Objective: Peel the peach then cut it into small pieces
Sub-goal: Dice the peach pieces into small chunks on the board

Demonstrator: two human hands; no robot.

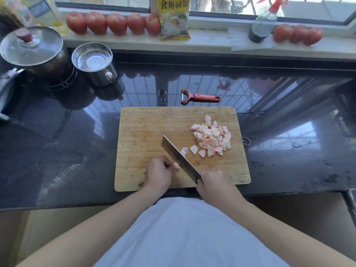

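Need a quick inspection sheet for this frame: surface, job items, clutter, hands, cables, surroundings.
Surface: dark glossy countertop, wet spots to the right; wooden cutting board at its front edge.
Job's things: pile of peach pieces on the board's right half; last peach piece by the cleaver; red peeler on the counter behind the board.
Clutter: lidded pot and steel mug at back left.
Hands: left hand pinches the last piece; right hand grips the cleaver handle.
Cables: nothing seen.
Surroundings: window sill with tomatoes, yellow packet, spray bottle, oil bottle.
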